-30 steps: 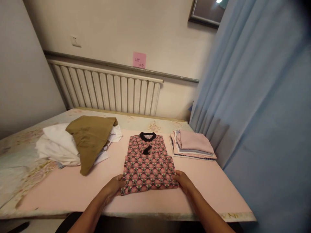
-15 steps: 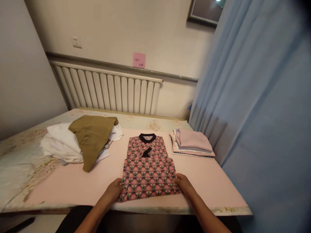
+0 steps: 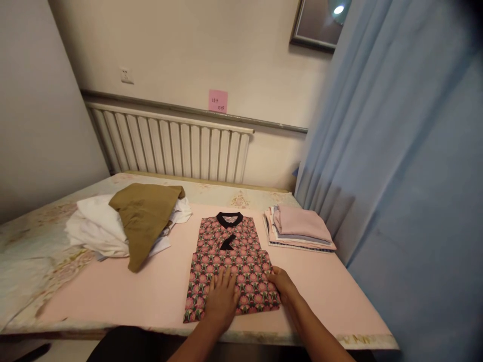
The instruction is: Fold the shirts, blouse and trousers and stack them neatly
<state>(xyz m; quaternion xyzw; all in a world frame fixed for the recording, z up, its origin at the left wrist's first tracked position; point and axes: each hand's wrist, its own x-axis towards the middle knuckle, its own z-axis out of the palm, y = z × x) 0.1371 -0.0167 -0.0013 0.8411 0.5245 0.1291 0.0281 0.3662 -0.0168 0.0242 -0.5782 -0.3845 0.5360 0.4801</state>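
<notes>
A shirt (image 3: 251, 269) with a pink flower pattern and a black collar lies folded in front of me, collar pointing away. My left hand (image 3: 222, 296) rests flat on its lower half, fingers spread. At the shirt's right edge, my right hand (image 3: 283, 284) grips the fabric, thumb on top and the other fingers mostly hidden. Off to the right sits a stack of folded clothes (image 3: 302, 226), a pink piece uppermost. To the left is a loose heap with an olive-brown garment (image 3: 149, 213) lying over white clothes (image 3: 96, 226).
The pink sheet (image 3: 132, 296) covers part of a flower-patterned tabletop (image 3: 22, 266). Behind it stands a white radiator (image 3: 173, 146) against the wall. A blue curtain (image 3: 377, 151) hangs along the right side. A pink note (image 3: 218, 101) is stuck above the radiator.
My left hand has left the shirt's left edge and moved right, onto the middle of its lower half. My right hand stays at the right edge. The view has tipped slightly upward.
</notes>
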